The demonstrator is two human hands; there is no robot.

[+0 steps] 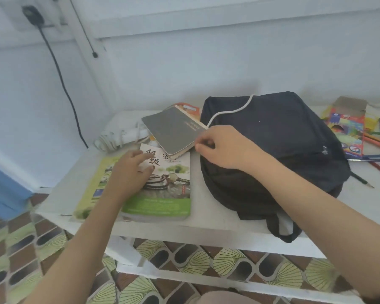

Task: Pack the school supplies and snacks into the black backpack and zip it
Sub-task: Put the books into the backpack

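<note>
A white table (206, 224) bears a black backpack (283, 139) under the right hand (224, 148). Under the left hand (130, 172) a green book (162, 194) overlaps a yellow-green one (90, 189). Between the hands, a grey notebook (173, 130) leans on the books. Beyond the left hand sits a white power strip (119, 137). Far right of the right hand lie a pencil box (349, 128) and loose pencils (377, 139).

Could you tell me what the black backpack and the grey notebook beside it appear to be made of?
The black backpack looks like soft matte fabric, probably synthetic: it sags and creases. The grey notebook seems matte card over paper, pale page edges showing.
</note>
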